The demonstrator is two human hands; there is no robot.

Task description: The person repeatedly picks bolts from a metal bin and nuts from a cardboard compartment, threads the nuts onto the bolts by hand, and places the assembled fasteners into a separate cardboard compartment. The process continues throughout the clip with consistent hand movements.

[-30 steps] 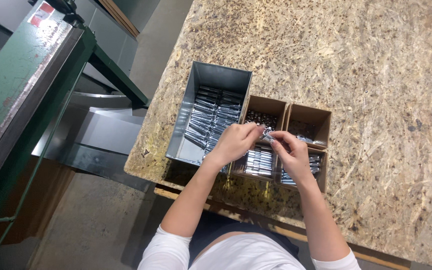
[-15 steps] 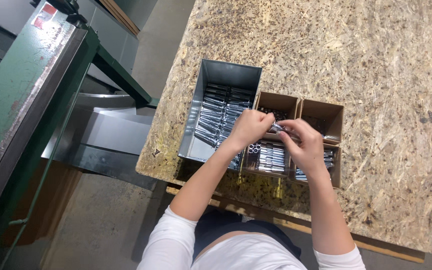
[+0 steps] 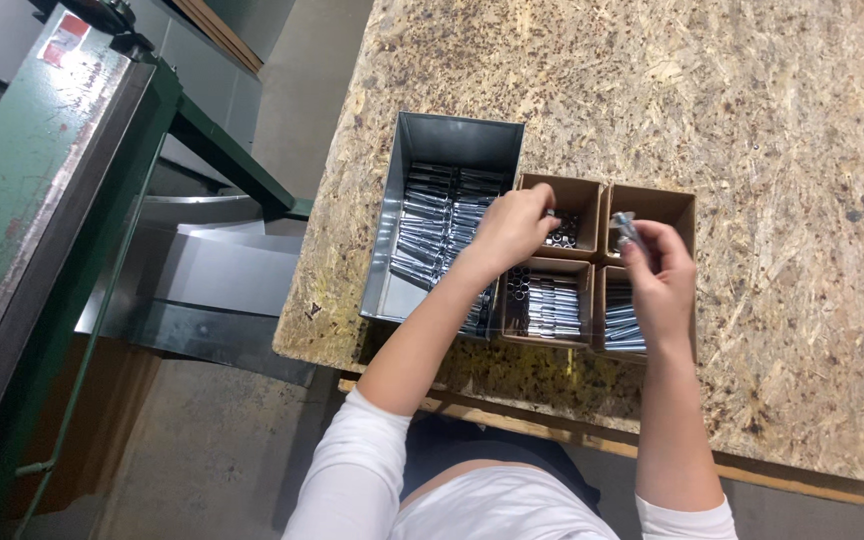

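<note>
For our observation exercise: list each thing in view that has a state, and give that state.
Grey metal bin: open, holding rows of metal parts.
Four brown cardboard boxes: open, parts inside.
Left hand: reaching into the far-left box.
Right hand: gripping a small shiny metal part.

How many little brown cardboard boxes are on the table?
4, in a square: far-left brown cardboard box, far-right, near-left, near-right, partly hidden by the right hand.

Glossy metal bin [image 3: 404,300], matt cardboard boxes [image 3: 652,198], rough chipboard table [image 3: 752,120]
</note>
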